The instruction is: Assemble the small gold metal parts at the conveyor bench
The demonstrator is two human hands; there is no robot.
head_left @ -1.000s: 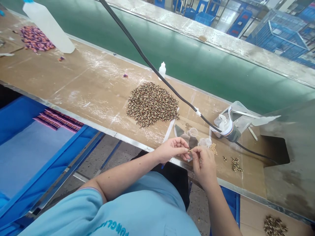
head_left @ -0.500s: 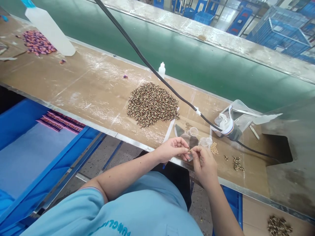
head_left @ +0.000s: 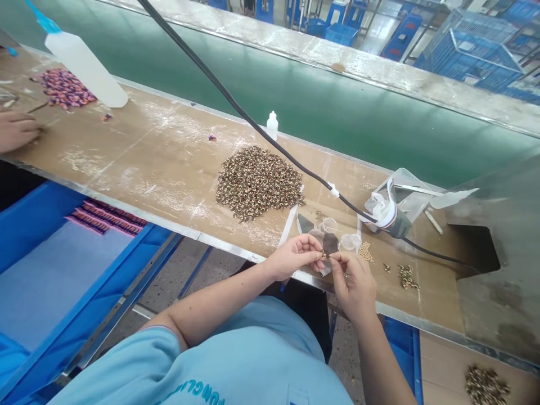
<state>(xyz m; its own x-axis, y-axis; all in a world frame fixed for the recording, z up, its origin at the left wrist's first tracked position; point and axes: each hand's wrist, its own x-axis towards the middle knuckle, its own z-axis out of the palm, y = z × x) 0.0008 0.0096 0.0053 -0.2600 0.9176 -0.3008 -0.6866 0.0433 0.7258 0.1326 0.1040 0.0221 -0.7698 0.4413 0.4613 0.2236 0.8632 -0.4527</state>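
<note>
My left hand (head_left: 297, 257) pinches a tiny gold-coloured piece (head_left: 324, 256) at the front edge of the bench. Close against it, my right hand (head_left: 353, 281) has thumb and forefinger pressed together at the same piece; its exact shape is too small to tell. Just behind the hands lie dark grey cloth scraps (head_left: 331, 243) and two small clear round dishes (head_left: 329, 225). A small cluster of gold beads (head_left: 366, 252) is right of the dishes. A large heap of small gold and dark pieces (head_left: 259, 183) sits further back to the left.
A black cable (head_left: 236, 98) crosses above the bench. Behind the heap stands a small white bottle (head_left: 272, 125); a large one (head_left: 86, 67) leans at left. Another person's hand (head_left: 17, 130) rests at the far left. Right are a plastic-lined container (head_left: 396, 216) and more gold pieces (head_left: 407, 277).
Another person's hand has come into view at the far left. My hands remain together at the small piece, with the fingers slightly shifted. The view has moved a little.
</note>
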